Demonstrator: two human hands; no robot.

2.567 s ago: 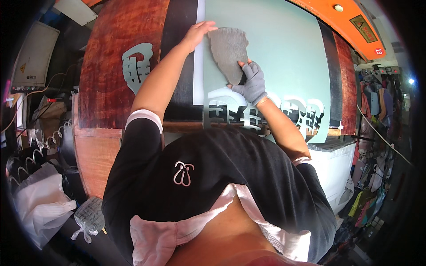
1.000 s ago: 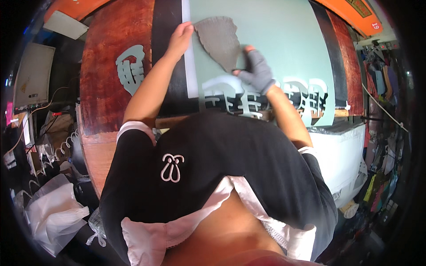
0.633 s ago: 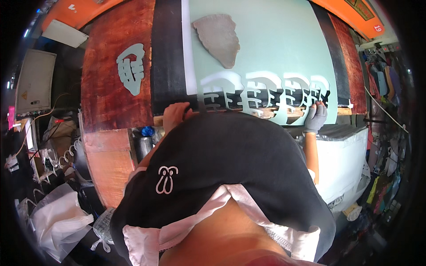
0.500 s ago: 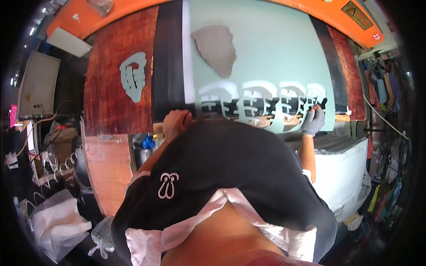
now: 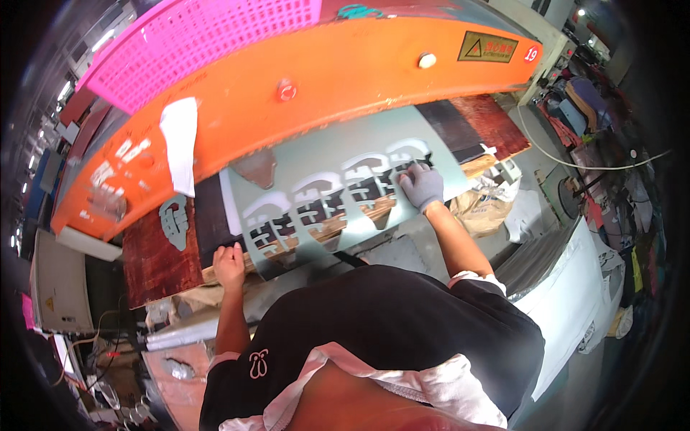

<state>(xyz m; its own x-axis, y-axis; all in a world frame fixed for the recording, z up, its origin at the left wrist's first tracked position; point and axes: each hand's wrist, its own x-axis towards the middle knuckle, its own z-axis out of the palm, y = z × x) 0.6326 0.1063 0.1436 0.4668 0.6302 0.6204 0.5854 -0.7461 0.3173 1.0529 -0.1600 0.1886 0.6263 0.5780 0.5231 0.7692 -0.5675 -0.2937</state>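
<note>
The bare left hand (image 5: 228, 263) is pinching the near left edge of the pale green sheet (image 5: 316, 154), fingers curled; the grey-gloved right hand (image 5: 422, 185) is lying spread and pressed on its right end beside the cut-out holes (image 5: 322, 208); the sheet is resting on the dark board (image 5: 208, 223) under the orange machine head (image 5: 302, 79); moving it well probably means keeping both ends level so the thin strips do not buckle; a yellow rectangular warning label (image 5: 487, 47) and a small red round sticker (image 5: 530, 54) are sitting at the head's right end; a white slip (image 5: 180, 144) is hanging at its left.
</note>
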